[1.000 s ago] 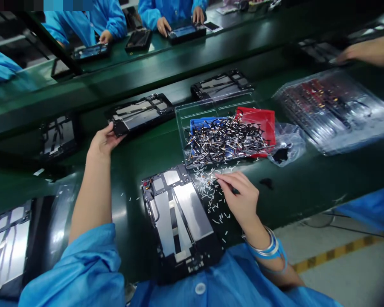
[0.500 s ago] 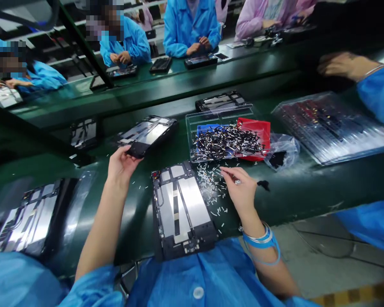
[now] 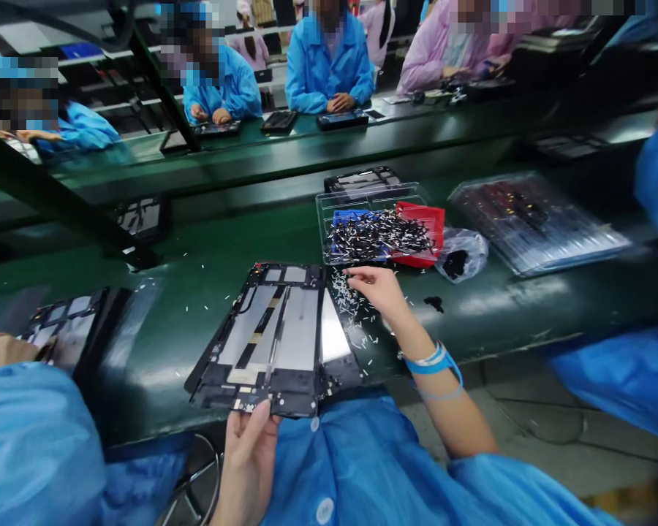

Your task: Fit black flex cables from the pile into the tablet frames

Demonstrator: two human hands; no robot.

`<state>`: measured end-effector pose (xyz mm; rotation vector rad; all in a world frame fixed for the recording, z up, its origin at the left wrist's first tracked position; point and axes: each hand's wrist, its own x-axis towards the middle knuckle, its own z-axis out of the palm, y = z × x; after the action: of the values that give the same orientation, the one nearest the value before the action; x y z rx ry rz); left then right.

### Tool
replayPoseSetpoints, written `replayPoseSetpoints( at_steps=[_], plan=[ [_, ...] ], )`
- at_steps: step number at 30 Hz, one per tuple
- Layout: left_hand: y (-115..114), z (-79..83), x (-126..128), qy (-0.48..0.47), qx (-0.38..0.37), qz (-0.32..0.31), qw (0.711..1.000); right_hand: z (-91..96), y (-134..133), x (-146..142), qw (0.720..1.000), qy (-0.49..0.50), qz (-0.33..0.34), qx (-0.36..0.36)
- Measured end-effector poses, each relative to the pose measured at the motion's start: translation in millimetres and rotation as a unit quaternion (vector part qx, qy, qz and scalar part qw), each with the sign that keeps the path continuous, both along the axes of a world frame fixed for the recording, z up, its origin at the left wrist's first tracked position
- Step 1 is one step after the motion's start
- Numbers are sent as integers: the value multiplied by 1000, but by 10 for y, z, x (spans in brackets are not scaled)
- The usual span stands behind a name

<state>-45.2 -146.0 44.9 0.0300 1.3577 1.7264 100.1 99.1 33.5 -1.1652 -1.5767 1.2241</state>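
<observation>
My left hand (image 3: 252, 446) grips the bottom edge of an opened tablet (image 3: 299, 321), thumb on top and fingers beneath. Its silver battery plates, a dark ribbon cable and small circuit parts show. This tablet partly covers a second opened tablet (image 3: 334, 332), whose right side sticks out from under it. My right hand (image 3: 381, 288) is closed in a pinch over a scatter of small white strips (image 3: 366, 321), just right of the tablet's top corner. Whatever lies between its fingertips is too small to make out. A blue band circles the right wrist.
Behind my right hand stands a clear tray (image 3: 322, 234) heaped with small black-and-white parts, with a red box (image 3: 439, 219) inside. Right of it are a clear bag (image 3: 474, 252) and stacked clear trays (image 3: 570, 234). A co-worker's hand (image 3: 5, 351) is at left; a slanted post (image 3: 77, 197) crosses there.
My left hand has brought the tablet from the back left toward me, over the other tablet, and now holds its near edge. My right hand stays pinched, slightly further left in view.
</observation>
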Motion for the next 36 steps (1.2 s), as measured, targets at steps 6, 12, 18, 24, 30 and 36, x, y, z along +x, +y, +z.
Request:
replayPoseSetpoints(
  at_steps=[6,12,18,24,30,36],
  plan=[
    [-82,-119,69,-3,14,-38,999,58,76,-300,998,-22,59,-31],
    [-313,-56,-108,-29,4,-391,920,14,47,-259,999,-24,17,-34],
    [-317,138,-665,238,167,-447,846,266,-320,-62,999,33,-43,1],
    [264,-263,-744,321,63,-19,945,544,-655,-434,990,68,71,-102],
    [340,-332,-573,180,103,-142,968,461,-712,-992,967,-3,182,-180],
    [350,-320,-844,90,95,-195,972,373,-769,-1123,975,-59,150,-156]
  ],
)
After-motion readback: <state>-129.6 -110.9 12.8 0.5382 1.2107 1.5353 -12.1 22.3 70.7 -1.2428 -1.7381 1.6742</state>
